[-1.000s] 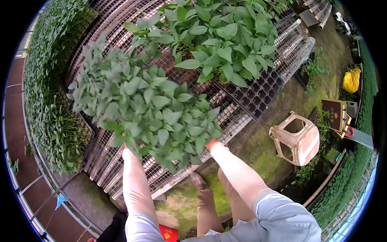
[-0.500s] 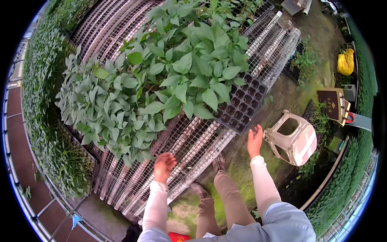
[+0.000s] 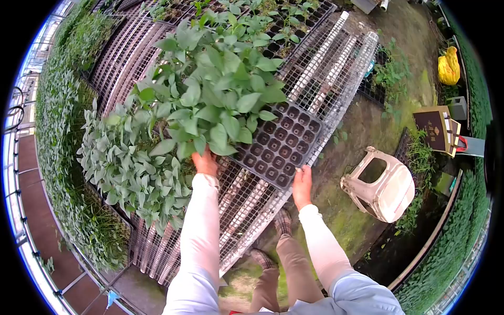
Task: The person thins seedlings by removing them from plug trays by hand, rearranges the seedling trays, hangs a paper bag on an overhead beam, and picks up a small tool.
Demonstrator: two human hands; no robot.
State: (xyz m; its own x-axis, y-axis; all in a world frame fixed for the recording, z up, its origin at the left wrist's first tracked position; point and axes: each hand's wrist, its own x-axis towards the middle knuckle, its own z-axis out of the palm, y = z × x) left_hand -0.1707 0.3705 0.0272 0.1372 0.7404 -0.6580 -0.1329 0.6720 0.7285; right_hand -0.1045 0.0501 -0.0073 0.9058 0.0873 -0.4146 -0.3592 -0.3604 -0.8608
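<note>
A black cell tray [image 3: 283,142] lies on the mesh bench; its right part shows bare cells and leafy seedlings [image 3: 220,100] cover its left part. My right hand [image 3: 302,185] pinches the tray's near right corner. My left hand [image 3: 205,163] is at the tray's near left edge under the leaves, its fingertips hidden by foliage. Directly left of it stands another dense group of seedlings [image 3: 139,163].
The mesh bench [image 3: 239,202] has white-ribbed rails. Farther back sits a tray of sparse seedlings [image 3: 294,26]. On the mossy ground to the right are a plastic stool [image 3: 380,184], a dark box [image 3: 433,128] and a yellow bag [image 3: 449,66]. More plants [image 3: 68,147] line the left.
The first seedlings were released on the left. Both hands then moved to the partly bare tray, which has shifted left and toward me, and they now touch its near edge.
</note>
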